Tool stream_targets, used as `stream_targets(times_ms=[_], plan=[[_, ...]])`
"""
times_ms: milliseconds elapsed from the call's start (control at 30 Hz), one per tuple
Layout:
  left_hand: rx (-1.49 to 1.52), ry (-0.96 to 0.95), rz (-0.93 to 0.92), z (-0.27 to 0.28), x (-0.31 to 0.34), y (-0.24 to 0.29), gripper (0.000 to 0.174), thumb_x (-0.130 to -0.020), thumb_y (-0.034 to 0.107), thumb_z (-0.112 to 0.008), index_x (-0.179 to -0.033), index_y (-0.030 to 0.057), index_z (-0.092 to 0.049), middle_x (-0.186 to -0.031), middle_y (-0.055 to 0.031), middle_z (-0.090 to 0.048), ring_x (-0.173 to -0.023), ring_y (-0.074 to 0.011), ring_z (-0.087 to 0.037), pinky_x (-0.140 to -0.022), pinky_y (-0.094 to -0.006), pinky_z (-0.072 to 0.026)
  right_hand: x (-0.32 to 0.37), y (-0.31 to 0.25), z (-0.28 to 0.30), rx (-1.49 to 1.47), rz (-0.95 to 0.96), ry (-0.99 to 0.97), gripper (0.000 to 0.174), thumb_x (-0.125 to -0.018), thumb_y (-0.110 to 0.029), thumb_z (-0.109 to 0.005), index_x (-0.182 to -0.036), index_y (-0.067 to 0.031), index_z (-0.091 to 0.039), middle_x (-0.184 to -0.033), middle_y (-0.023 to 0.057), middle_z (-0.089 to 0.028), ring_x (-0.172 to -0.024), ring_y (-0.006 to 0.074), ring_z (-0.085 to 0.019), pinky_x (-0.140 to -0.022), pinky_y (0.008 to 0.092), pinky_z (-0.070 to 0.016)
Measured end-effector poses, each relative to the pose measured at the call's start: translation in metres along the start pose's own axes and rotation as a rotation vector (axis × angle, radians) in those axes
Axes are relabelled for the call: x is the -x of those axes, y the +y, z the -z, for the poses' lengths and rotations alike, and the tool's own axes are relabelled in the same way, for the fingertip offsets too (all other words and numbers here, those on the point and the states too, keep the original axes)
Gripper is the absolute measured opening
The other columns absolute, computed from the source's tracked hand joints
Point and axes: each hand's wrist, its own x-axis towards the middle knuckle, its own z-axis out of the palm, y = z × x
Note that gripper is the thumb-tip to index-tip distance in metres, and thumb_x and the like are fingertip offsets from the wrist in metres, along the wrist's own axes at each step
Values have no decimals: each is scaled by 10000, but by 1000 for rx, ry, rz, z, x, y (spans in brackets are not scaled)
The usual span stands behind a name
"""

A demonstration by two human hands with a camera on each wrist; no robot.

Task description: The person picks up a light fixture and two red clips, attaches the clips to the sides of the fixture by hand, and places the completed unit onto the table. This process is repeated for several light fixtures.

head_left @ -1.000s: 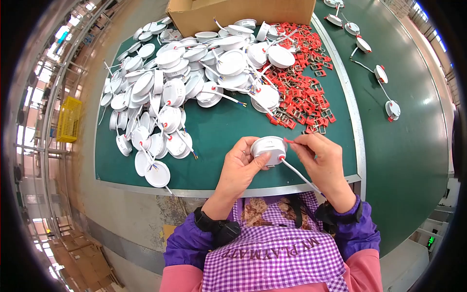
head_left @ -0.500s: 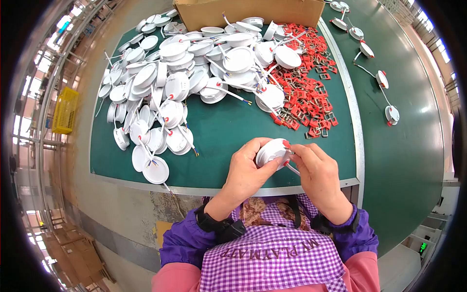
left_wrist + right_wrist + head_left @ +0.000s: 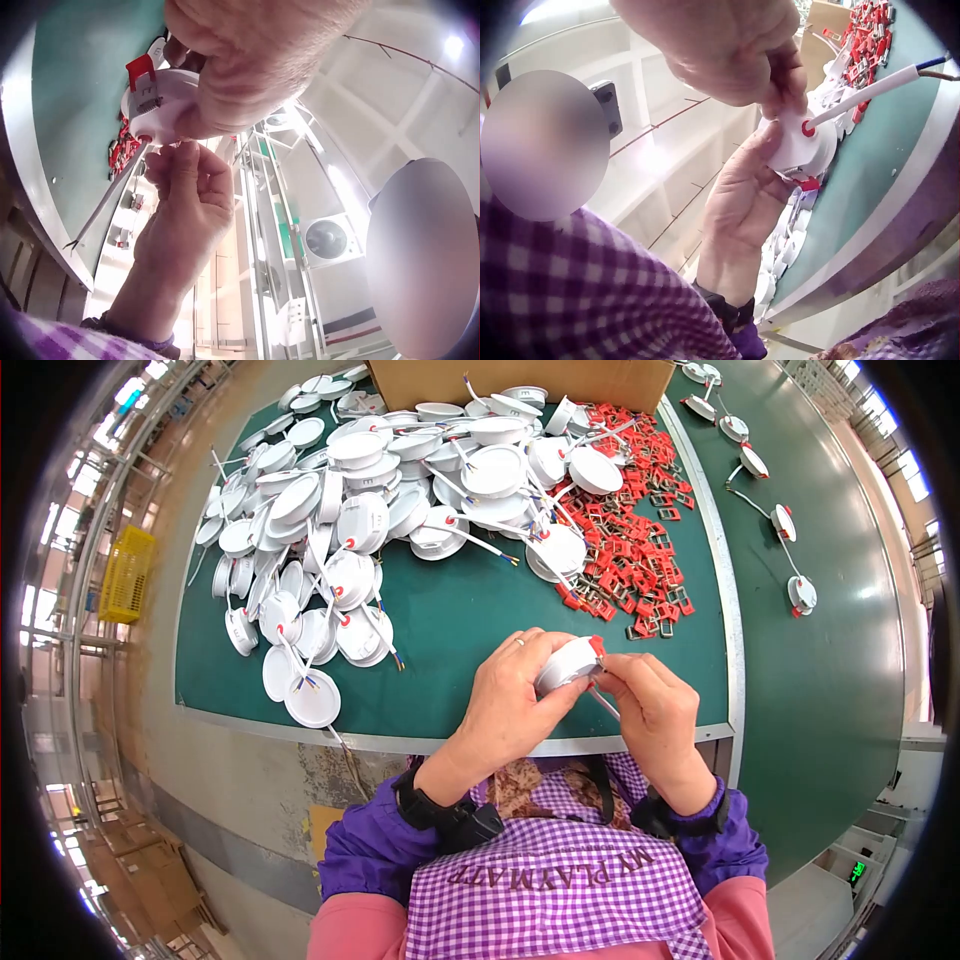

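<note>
My left hand (image 3: 512, 685) grips a white round downlight (image 3: 568, 666) over the table's near edge. Its white cable (image 3: 109, 189) hangs from a red grommet and ends in bare wires. On the upper side of the downlight, a red spring clip (image 3: 597, 645) stands right at the fingertips of my right hand (image 3: 652, 708), which pinches there with thumb and fingers. The wrist views show red clip plastic (image 3: 140, 69) on the side away from my right hand. My right fingers hide most of what lies between them.
A large heap of white downlights (image 3: 355, 525) covers the back left of the green table (image 3: 450, 650). Red spring clips (image 3: 630, 540) lie piled beside it. A cardboard box (image 3: 530, 382) stands behind. Along the right, a green surface (image 3: 840, 690) carries downlights in a line.
My right hand has brought the red clip in against the downlight and moved nearer to my left hand. The downlight has been tilted, so its back with the cable faces more to the right.
</note>
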Motion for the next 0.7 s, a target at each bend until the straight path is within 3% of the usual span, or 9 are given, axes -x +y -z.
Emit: stream_targets(times_ms=[167, 233, 267, 300, 333, 400, 600, 700], plan=[[40, -40, 34, -3, 2, -3, 312, -733, 66, -703, -1020, 5, -595, -855, -92, -577, -793, -220, -576, -672, -309, -458, 3, 2, 1, -55, -74, -43, 179, -739, 44, -669, -896, -9, -603, -774, 116, -621, -635, 232, -622, -548, 299, -481], [85, -38, 15, -3, 3, -7, 312, -765, 78, -690, -1049, 8, -582, -876, -72, -589, -799, -173, -575, -690, -286, -460, 0, 2, 3, -64, -71, -54, 198, -741, 40, -674, -915, -9, -595, -783, 112, -625, -634, 217, -630, -552, 294, -481], [77, -34, 18, -3, 5, -5, 312, -765, 78, -690, -1049, 8, -582, -876, -72, -589, -799, -173, -575, -690, -286, -460, -1, 2, 4, -163, -216, -52, 246, -740, 39, -679, -963, -2, -583, -816, 108, -638, -649, 193, -645, -562, 285, -488], [228, -76, 134, -4, 6, -2, 311, -786, 83, -676, -1070, 11, -571, -896, -61, -596, -807, -145, -569, -702, -273, -459, -2, 1, 7, -262, -360, -55, 296, -739, 37, -684, -1011, 6, -571, -849, 104, -651, -664, 169, -660, -573, 275, -495], [381, -114, 248, -3, 6, 1, 310, -808, 88, -662, -1091, 15, -561, -916, -50, -602, -815, -117, -562, -714, -261, -458, -4, 0, 9, -271, -353, -58, 296, -739, 37, -684, -1011, 6, -571, -849, 104, -651, -664, 169, -660, -573, 275, -495], [367, -146, 237, -1, 6, 4, 308, -838, 93, -636, -1122, 21, -543, -939, -40, -613, -821, -88, -552, -721, -247, -457, -5, -1, 16, -408, -479, -162, 405, -731, 39, -691, -1105, 29, -535, -928, 109, -665, -728, 145, -678, -618, 259, -514], [355, -230, 187, -3, 6, 8, 313, -833, 89, -632, -1123, 15, -544, -921, -49, -619, -816, -97, -563, -715, -252, -460, -2, 3, 28, -373, -386, -233, 400, -769, 28, -668, -1144, 46, -529, -953, 130, -663, -728, 149, -681, -632, 238, -526], [416, -234, 213, -5, 5, 9, 309, -834, 98, -638, -1119, 16, -552, -921, -51, -622, -827, -89, -568, -718, -251, -463, 5, 3, 28, -440, -495, -200, 379, -783, 13, -666, -1138, 49, -537, -938, 135, -660, -749, 151, -678, -610, 240, -532]])
